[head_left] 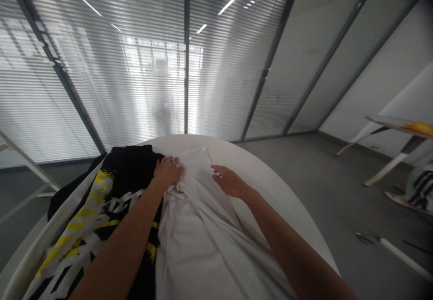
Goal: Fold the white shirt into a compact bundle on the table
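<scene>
A white garment, wrinkled along its length, lies across a round white table. My left hand rests on its upper left part with the fingers spread over the cloth. On the right, my right hand is at the garment's edge with its fingers stretched out and apart; whether the fingertips touch the cloth is hard to tell. Directly left of the white garment is a black garment with yellow and white print, partly covered by my left forearm.
White cloth hangs along the table's left side. Behind stands a glass partition with blinds. At the right is another table with something yellow on it. A pale metal frame stands at the left.
</scene>
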A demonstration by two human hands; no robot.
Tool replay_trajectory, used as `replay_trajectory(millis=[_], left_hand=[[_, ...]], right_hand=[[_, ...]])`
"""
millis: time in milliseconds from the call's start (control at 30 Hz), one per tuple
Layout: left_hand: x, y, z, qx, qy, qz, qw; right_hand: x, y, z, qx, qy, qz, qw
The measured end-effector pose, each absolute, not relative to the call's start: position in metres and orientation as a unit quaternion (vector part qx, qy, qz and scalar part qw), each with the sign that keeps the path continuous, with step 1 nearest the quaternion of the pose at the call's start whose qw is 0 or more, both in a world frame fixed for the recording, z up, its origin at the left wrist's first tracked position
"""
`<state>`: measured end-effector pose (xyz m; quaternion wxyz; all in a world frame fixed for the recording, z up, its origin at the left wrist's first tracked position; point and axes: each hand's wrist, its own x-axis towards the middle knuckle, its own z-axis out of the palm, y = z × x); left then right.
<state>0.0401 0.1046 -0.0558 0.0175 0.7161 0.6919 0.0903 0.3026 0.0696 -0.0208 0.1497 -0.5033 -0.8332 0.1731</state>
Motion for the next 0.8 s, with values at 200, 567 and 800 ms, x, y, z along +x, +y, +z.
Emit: replay_trajectory(millis=[200, 567, 800], left_hand=[[0.043, 0.103, -0.053, 0.698, 0.711, 0.083, 0.007], [0.06, 0.099, -0.048, 0.752, 0.649, 0.114, -0.036], [0.078, 0.098, -0.053, 0.829, 0.537, 0.15, 0.031]], right_hand=[[0.284, 0.051, -0.052, -0.465, -0.875, 0.113, 0.072], [0.281, 0.051, -0.06, -0.504, -0.859, 0.06, 0.06], [0.302, 0.074, -0.063, -0.532, -0.843, 0.04, 0.065]])
